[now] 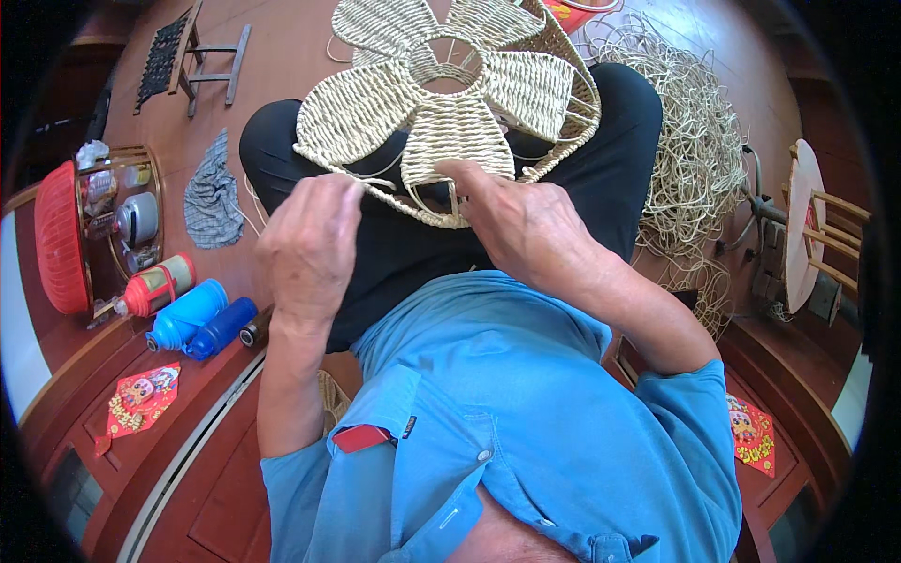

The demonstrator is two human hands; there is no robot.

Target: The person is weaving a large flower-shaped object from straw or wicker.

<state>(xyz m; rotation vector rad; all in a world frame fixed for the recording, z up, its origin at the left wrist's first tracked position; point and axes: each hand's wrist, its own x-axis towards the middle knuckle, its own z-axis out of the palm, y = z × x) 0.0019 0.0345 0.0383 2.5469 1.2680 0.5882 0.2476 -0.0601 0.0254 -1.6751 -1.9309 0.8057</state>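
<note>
The flower-shaped woven piece (450, 103) lies flat across the person's lap, petals radiating outward. The left hand (310, 249) pinches its near rim; the right hand (511, 220) grips it too. Red diamond-shaped decorations (139, 399) lie lower left and right.

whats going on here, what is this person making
A seated person is weaving a flower-shaped straw piece that rests on their lap. The left hand pinches a strand at its near edge, and the right hand presses on the lower petal. A heap of loose straw lies to their right, bottles to their left.
</note>
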